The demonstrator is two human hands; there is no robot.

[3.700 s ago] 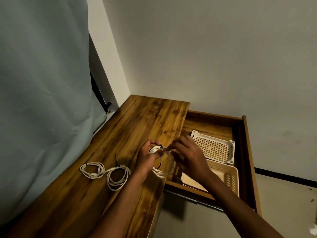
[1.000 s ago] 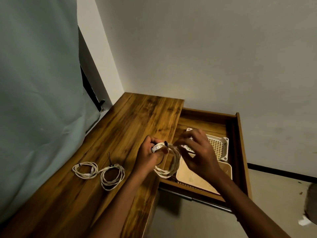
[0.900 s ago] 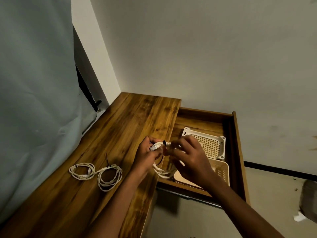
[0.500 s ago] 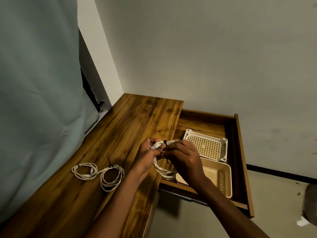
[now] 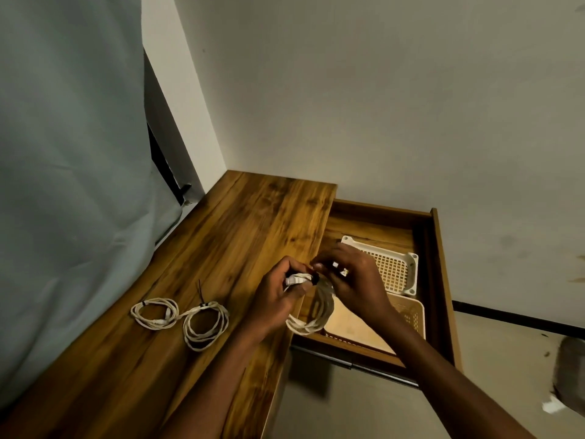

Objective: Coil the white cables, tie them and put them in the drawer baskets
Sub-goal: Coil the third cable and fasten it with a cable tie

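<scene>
My left hand (image 5: 278, 296) grips the top of a coiled white cable (image 5: 316, 315), whose loops hang over the desk's right edge. A black tie wraps the coil at the top, between my hands. My right hand (image 5: 354, 280) pinches that tie and the cable end beside the left hand's fingers. Two coiled white cables lie on the wooden desk: a left one (image 5: 155, 313) and a right one (image 5: 205, 324), each with a black tie. In the open drawer (image 5: 438, 280) sit a white basket (image 5: 395, 270) at the back and a beige basket (image 5: 411, 315) nearer me.
A grey curtain (image 5: 63, 185) hangs along the desk's left side. The wall rises behind the desk and drawer. Floor shows at the lower right, with a dark object (image 5: 573, 378) at the frame's edge.
My right hand has lifted slightly and shifted its fingers at the tie on top of the coil. My left hand keeps its grip. The coils on the desk have not moved.
</scene>
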